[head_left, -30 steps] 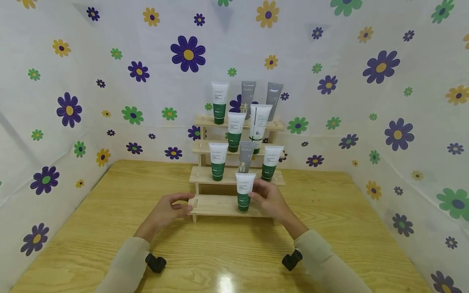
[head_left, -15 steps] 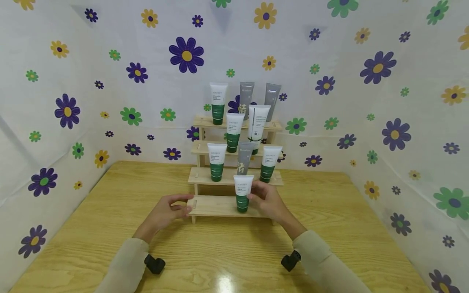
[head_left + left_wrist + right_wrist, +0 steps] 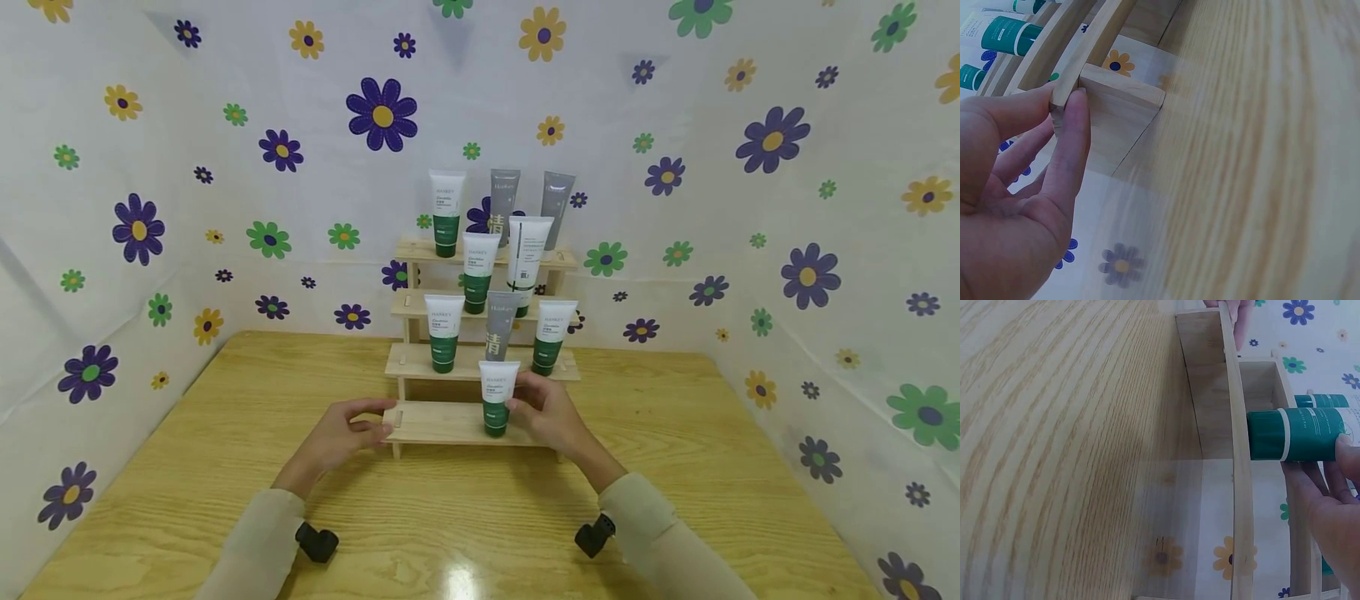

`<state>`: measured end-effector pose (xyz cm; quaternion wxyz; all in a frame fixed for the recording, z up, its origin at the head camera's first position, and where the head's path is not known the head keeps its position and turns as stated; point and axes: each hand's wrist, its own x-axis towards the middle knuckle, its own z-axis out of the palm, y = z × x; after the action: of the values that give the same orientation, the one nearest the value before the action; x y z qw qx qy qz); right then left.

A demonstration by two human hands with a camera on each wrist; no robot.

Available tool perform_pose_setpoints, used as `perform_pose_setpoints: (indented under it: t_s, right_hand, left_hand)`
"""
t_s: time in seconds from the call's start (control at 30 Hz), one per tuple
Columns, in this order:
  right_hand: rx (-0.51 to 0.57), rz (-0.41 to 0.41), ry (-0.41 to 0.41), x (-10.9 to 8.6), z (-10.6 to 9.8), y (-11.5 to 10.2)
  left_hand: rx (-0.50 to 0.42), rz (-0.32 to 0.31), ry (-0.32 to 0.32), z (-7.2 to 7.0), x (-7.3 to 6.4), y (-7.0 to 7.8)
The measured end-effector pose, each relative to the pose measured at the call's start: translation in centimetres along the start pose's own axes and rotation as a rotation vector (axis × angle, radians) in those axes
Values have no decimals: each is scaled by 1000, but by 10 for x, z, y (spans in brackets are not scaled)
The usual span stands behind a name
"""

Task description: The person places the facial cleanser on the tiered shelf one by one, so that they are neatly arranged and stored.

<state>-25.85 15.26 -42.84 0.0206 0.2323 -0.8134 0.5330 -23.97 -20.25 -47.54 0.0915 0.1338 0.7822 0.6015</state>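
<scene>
A tiered wooden display rack (image 3: 438,422) stands on the table. My left hand (image 3: 340,432) pinches the left end of its lowest shelf; the left wrist view shows a finger (image 3: 1072,144) and thumb on either side of the board's end. On that shelf, right of its middle, a white and green squeeze tube (image 3: 497,396) stands upright on its green cap. My right hand (image 3: 553,412) grips this tube from the right side. In the right wrist view the cap end of the tube (image 3: 1297,434) sits right at the shelf board.
Behind, the higher shelves hold several more tubes, among them a grey tube (image 3: 501,325), a white and green tube (image 3: 552,337) at the right and a taller white tube (image 3: 528,258). A flower-patterned cloth (image 3: 300,208) surrounds the wooden table (image 3: 420,525) at the back and sides.
The tube in my right hand has lowered very slightly onto the lowest shelf. The whole head view has shifted a little. My left hand keeps its place at the shelf end.
</scene>
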Motion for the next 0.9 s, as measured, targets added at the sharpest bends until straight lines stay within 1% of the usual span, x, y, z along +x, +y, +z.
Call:
perform_pose_setpoints:
  t_s: [0.2, 0.5, 0.73, 0.9]
  right_hand:
    - [-5, 2, -2, -1, 1, -1]
    - [8, -13, -14, -1, 1, -3]
    - [-23, -22, -54, -2, -5, -2]
    - [-13, -12, -86, -3, -8, 0]
  left_hand:
    - [6, -11, 5, 0, 0, -2]
    - [4, -11, 6, 1, 1, -3]
    - [3, -12, 6, 0, 1, -2]
    - [-6, -12, -2, 0, 1, -1]
